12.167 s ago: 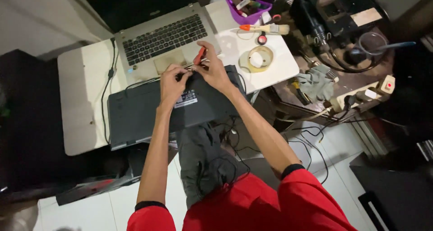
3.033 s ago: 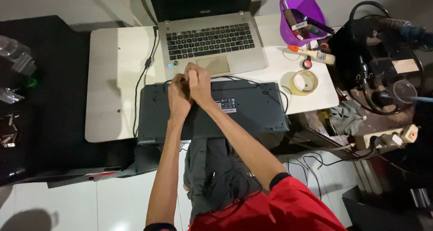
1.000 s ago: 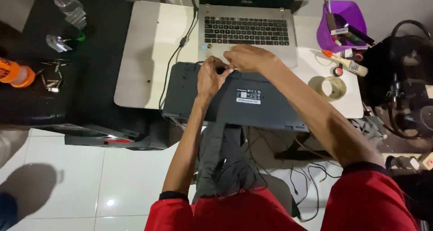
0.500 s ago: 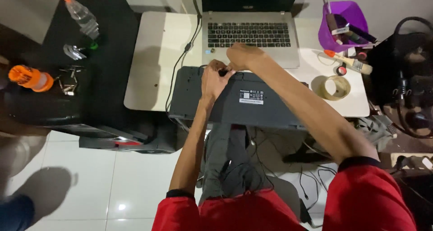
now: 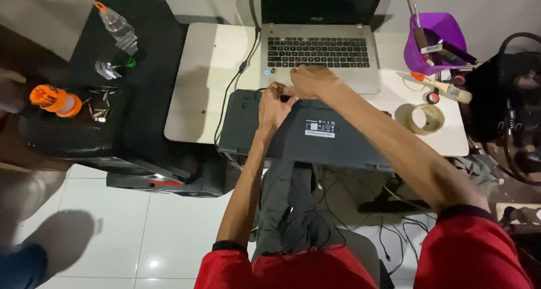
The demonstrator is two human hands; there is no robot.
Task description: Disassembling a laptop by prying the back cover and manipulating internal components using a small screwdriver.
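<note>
Both hands, left hand (image 5: pixel 274 104) and right hand (image 5: pixel 311 81), pinched at the flipped dark laptop (image 5: pixel 315 134) overhanging the worktop (image 5: pixel 197 97) front edge; fingers' hold unclear, it could've slipped off.

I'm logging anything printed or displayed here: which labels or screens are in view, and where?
White rectangular sticker label: on the dark grey upturned laptop base, beside the right hand.
Dark, unlit laptop screen: upright at the white table's far edge, behind the silver keyboard.

Dark grey device (image 5: pixel 315 137), silver laptop (image 5: pixel 321 58), purple cup (image 5: pixel 434 43), seemingly orange-capped bottle (image 5: pixel 115 25).
</note>
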